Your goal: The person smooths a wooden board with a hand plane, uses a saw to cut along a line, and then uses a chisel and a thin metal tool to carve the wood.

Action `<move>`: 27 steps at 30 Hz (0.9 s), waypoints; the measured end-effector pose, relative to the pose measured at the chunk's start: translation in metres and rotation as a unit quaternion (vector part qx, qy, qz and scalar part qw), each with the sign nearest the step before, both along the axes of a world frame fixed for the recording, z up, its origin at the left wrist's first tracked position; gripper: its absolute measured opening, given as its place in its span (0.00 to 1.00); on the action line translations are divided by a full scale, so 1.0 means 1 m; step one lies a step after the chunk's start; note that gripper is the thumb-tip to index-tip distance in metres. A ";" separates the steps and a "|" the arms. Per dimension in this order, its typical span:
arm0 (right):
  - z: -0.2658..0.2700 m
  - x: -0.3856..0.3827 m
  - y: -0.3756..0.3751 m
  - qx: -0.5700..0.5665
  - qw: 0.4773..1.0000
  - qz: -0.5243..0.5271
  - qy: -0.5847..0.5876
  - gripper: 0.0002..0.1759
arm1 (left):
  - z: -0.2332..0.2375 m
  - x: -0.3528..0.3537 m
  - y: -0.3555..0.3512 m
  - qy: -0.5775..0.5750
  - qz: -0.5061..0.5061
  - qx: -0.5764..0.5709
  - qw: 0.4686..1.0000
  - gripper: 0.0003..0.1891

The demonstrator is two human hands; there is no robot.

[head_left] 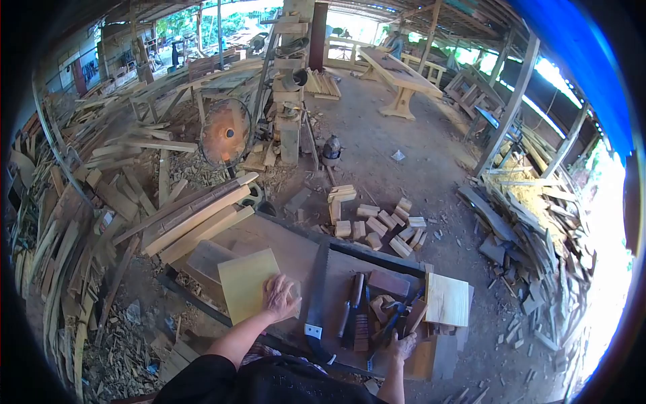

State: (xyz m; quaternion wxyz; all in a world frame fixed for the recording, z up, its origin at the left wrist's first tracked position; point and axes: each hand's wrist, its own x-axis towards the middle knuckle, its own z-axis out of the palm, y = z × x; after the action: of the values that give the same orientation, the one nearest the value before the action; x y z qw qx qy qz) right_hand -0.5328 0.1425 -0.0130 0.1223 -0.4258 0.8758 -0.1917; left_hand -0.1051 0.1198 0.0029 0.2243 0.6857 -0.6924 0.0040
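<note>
My left hand (281, 297) lies on the right edge of a pale yellow square sheet (243, 286), fingers a little apart. That sheet rests on the left part of the workbench (286, 246). At the right end, my right hand (403, 345) closes around the lower end of a brown wooden block (416, 315), which stands tilted. Beside it, a recessed section holds a reddish-brown block (389, 283), dark-handled tools (351, 304) and a slatted dark piece (361, 332). A long saw (316, 286) with a toothed edge lies across the bench between my hands.
A light wooden board (447, 300) sits at the bench's right end. Long planks (198, 225) lie at its left rear. Cut blocks (387, 225) are heaped on the floor beyond. A round fan (229, 133) stands behind, and scrap wood (531, 236) is piled at right.
</note>
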 end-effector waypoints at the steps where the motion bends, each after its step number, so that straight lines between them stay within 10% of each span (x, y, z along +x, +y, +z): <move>1: -0.003 0.000 0.003 0.000 1.000 -0.002 -0.001 0.39 | 0.001 0.000 0.000 0.001 0.000 -0.001 1.000 0.29; 7: -0.004 0.000 0.013 -0.005 1.000 -0.010 0.014 0.50 | 0.001 0.000 -0.001 0.000 0.010 0.016 1.000 0.29; 22: 0.043 0.037 0.020 -0.154 0.980 0.005 0.128 0.34 | 0.000 -0.001 -0.002 -0.003 0.010 0.001 1.000 0.22; 27: 0.033 0.087 0.036 -0.224 0.931 0.285 0.034 0.15 | 0.008 -0.003 -0.002 -0.007 0.017 0.010 1.000 0.21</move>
State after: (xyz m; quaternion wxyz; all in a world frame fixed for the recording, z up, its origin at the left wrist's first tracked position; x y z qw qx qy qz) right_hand -0.4454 0.1789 0.0200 0.0435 -0.6798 0.6557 -0.3255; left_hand -0.1085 0.1177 0.0106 0.2124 0.6998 -0.6820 0.0053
